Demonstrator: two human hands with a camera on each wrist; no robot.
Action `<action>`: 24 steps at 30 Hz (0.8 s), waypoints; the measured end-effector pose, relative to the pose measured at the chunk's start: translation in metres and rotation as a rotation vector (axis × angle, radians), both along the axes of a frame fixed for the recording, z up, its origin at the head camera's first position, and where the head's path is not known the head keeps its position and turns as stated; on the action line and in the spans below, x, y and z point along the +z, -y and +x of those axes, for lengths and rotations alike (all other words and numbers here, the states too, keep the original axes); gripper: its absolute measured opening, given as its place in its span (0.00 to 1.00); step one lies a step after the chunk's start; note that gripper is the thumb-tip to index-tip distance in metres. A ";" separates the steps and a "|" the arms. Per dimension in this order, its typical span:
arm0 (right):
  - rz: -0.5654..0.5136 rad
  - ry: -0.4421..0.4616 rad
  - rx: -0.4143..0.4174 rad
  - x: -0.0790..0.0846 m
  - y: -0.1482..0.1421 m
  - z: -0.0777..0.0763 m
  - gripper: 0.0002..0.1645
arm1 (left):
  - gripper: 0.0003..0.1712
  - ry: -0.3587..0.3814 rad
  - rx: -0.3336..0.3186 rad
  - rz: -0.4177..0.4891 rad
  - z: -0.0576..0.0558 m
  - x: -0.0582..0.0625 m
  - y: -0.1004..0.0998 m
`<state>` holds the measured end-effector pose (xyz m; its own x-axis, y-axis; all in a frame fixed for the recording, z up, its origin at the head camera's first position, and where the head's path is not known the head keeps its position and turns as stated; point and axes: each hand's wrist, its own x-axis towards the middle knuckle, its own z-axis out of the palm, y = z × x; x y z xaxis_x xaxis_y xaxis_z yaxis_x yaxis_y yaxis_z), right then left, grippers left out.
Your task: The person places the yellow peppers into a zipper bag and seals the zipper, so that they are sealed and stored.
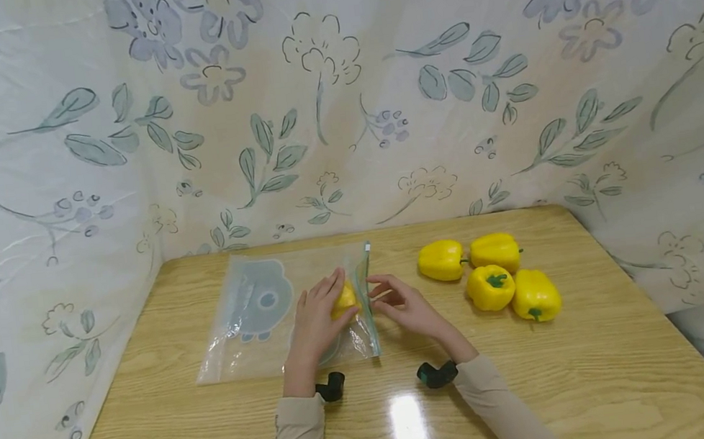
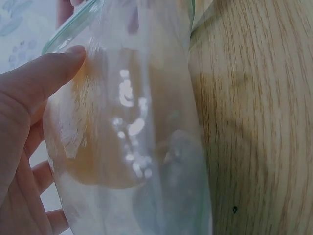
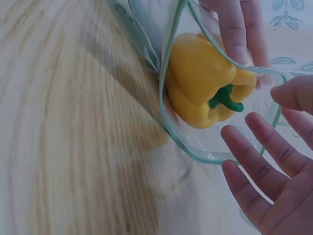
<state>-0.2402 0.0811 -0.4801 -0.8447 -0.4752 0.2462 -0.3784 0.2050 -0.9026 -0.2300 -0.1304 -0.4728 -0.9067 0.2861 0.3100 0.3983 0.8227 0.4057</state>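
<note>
A transparent zip bag (image 1: 324,259) lies flat on the table, its green-edged mouth toward the right. Inside it, close to the mouth, sits a yellow bell pepper (image 3: 200,73) with its green stem facing out of the opening. Through the film, my left hand (image 1: 317,317) grips this pepper, with the thumb (image 2: 49,78) on the near side and fingers on the far side. At the mouth, my right hand (image 1: 410,307) has its fingers spread loosely, fingertips right at the green rim (image 3: 210,159). The right hand holds no pepper.
Several more yellow bell peppers (image 1: 490,288) stand grouped on the wooden table (image 1: 579,382), right of the right hand. A pale blue cartoon print (image 1: 263,298) shows on the bag. Floral cloth (image 1: 339,105) hangs behind the table. Black wrist devices (image 1: 436,375) sit at both wrists.
</note>
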 end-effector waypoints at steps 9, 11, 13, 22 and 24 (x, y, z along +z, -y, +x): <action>0.108 -0.115 -0.098 -0.009 -0.014 -0.006 0.24 | 0.41 0.033 0.007 -0.002 -0.001 0.000 0.001; 0.126 -0.129 -0.115 -0.006 -0.019 -0.006 0.24 | 0.41 0.028 0.009 0.002 0.000 -0.001 0.001; 0.136 -0.145 -0.133 -0.003 -0.023 -0.006 0.24 | 0.41 0.026 0.012 -0.002 0.000 -0.002 0.000; 0.154 -0.210 -0.227 0.007 -0.046 -0.004 0.25 | 0.41 0.029 0.007 0.003 0.004 -0.003 -0.001; 0.169 -0.223 -0.247 0.009 -0.051 -0.005 0.26 | 0.41 0.030 0.007 0.006 0.004 -0.002 -0.001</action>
